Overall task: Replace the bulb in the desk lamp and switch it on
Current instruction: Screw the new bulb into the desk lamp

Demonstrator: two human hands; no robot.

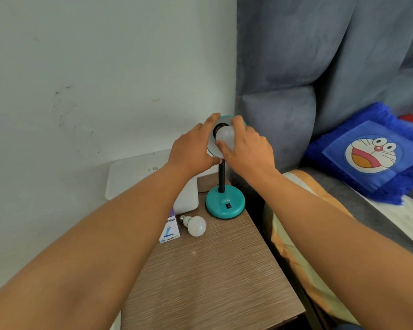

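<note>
A teal desk lamp stands on its round base (pixel 225 204) at the far end of a brown bedside table (pixel 208 277), with a black switch on the base and a black flexible neck. Its shade (pixel 212 150) is tipped toward me. My left hand (pixel 191 148) grips the shade's left rim. My right hand (pixel 246 146) has its fingers and thumb closed around the white bulb (pixel 224 135) sitting in the shade's socket. A second white bulb (pixel 196 225) lies loose on the table, beside a small bulb box (pixel 169 232).
A white plastic container (pixel 186 198) and a flat white device (pixel 136 177) sit behind the box, against the wall. A bed with a grey headboard (pixel 284 120) and a blue cartoon cushion (pixel 372 153) lies right of the table.
</note>
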